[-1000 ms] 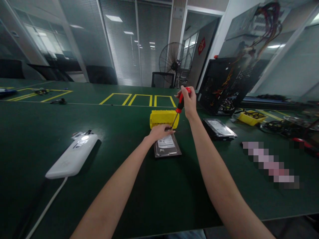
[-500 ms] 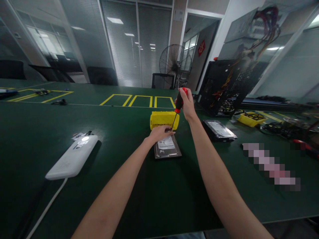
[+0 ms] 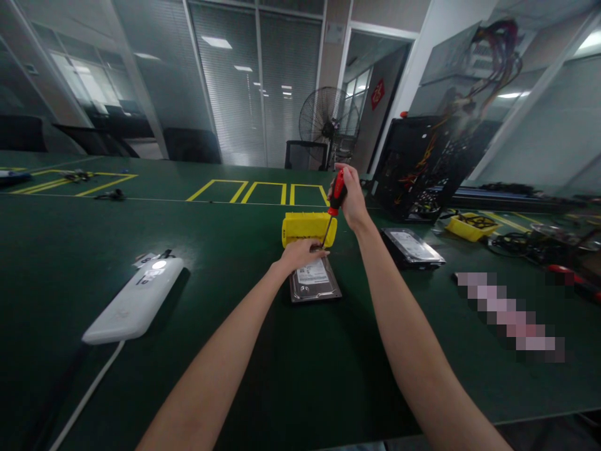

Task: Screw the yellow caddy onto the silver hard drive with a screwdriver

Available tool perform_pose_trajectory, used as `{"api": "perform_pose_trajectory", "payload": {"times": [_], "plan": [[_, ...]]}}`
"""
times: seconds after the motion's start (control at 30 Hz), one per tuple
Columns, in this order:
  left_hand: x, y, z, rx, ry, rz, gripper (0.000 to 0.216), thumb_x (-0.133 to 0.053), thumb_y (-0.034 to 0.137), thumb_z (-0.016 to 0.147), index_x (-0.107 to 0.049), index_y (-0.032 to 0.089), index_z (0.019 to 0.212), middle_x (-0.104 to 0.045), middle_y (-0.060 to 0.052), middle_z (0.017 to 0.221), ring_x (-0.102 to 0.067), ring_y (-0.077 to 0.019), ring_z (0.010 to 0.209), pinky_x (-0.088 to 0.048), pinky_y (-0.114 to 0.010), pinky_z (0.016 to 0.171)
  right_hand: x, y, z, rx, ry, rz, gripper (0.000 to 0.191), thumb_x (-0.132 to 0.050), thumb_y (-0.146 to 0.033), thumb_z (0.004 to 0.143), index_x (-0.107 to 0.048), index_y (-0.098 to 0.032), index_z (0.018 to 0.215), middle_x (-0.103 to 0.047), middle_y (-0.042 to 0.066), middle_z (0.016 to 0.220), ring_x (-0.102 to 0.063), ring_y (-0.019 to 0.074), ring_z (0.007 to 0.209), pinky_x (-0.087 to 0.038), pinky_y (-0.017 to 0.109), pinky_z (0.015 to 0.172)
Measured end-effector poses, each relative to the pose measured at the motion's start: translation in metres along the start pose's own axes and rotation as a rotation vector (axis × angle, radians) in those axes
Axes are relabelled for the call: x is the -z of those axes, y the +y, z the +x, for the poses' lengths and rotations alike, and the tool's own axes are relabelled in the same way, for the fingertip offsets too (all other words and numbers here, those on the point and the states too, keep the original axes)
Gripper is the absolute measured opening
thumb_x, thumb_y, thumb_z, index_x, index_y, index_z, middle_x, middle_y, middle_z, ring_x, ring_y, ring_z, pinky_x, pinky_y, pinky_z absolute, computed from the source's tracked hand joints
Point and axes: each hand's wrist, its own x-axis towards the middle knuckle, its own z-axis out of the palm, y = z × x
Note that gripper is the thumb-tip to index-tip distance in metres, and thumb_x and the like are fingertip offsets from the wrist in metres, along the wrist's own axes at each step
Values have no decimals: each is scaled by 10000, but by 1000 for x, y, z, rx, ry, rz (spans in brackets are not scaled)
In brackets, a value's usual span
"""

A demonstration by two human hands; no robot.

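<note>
A silver hard drive [image 3: 313, 280] lies flat on the green table [image 3: 235, 250] in front of me. My left hand [image 3: 300, 250] rests on its far edge, fingers curled around the screwdriver's tip. My right hand [image 3: 350, 197] is closed around the red and black handle of a screwdriver [image 3: 332, 208], which stands nearly upright with its shaft slanting down to the drive's far end. Just behind the drive sits a yellow box [image 3: 308, 228].
A second hard drive [image 3: 412, 245] lies to the right. A white power strip [image 3: 136, 300] with a cable is at the left. An open black computer case [image 3: 422, 169], a yellow tray [image 3: 468, 225] and cables crowd the right. A fan [image 3: 330, 119] stands behind.
My right hand has turned slightly on the screwdriver handle and sits a touch lower and to the left. The left hand and the drive stay where they were.
</note>
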Motion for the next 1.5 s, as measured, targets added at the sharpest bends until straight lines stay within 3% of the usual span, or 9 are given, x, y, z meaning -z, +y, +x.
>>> {"api": "perform_pose_trajectory", "payload": {"times": [0.17, 0.3, 0.53, 0.67, 0.9, 1.17, 1.37, 1.5], "plan": [[-2, -3, 3, -9, 16, 13, 556, -394, 628, 851, -578, 219, 1179, -624, -56, 1197, -592, -241, 1045, -470, -339, 838, -5, -7, -4, -15, 53, 30, 383, -626, -546, 733, -459, -267, 935, -537, -43, 807, -569, 74, 608, -506, 218, 570], [-4, -4, 5, 8, 7, 47, 564, -385, 634, 853, -566, 231, 1204, -613, -51, 1223, -582, -250, 1070, -462, -359, 863, -7, -12, -6, -7, 112, 1, 434, -678, -489, 706, -409, -282, 975, -527, -64, 741, -526, 67, 536, -485, 211, 531], [-2, -2, 3, -1, 11, 34, 581, -382, 636, 853, -561, 207, 1201, -623, -58, 1201, -588, -249, 1052, -470, -366, 850, -1, -6, 2, -48, 5, 83, 415, -423, -639, 814, -518, -274, 986, -510, -40, 726, -525, 76, 545, -459, 223, 496], [-1, -2, 3, -1, -2, 15, 578, -384, 630, 853, -558, 203, 1201, -623, -61, 1193, -589, -248, 1044, -469, -361, 850, -2, -6, 1, -74, -27, 131, 384, -503, -593, 799, -561, -232, 918, -523, -25, 763, -555, 77, 588, -475, 227, 525], [-2, -2, 2, 3, -1, -3, 568, -384, 628, 853, -553, 212, 1201, -615, -63, 1204, -586, -240, 1041, -467, -355, 855, -11, -14, -7, -8, 52, 77, 350, -659, -483, 739, -421, -256, 859, -530, -65, 724, -516, 62, 510, -445, 212, 491], [-2, -4, 4, -8, -3, 6, 583, -379, 642, 846, -562, 210, 1192, -614, -55, 1206, -578, -242, 1055, -464, -357, 859, -4, -11, -4, 7, -67, 89, 387, -413, -614, 845, -527, -300, 1040, -517, -25, 766, -539, 88, 595, -468, 235, 539], [-3, -5, 6, -6, 12, 12, 566, -398, 648, 836, -588, 225, 1160, -631, -47, 1182, -587, -252, 1042, -471, -351, 831, -11, -16, -5, -39, -34, 70, 342, -636, -500, 748, -470, -266, 933, -546, -23, 919, -594, 81, 690, -506, 231, 624], [-3, -5, 6, 11, 20, 0, 520, -423, 642, 828, -612, 256, 1119, -646, -32, 1152, -596, -247, 1025, -468, -347, 832, -18, -18, -6, -32, 6, 47, 413, -709, -449, 692, -402, -263, 896, -529, -67, 743, -547, 63, 586, -467, 191, 545]]}}
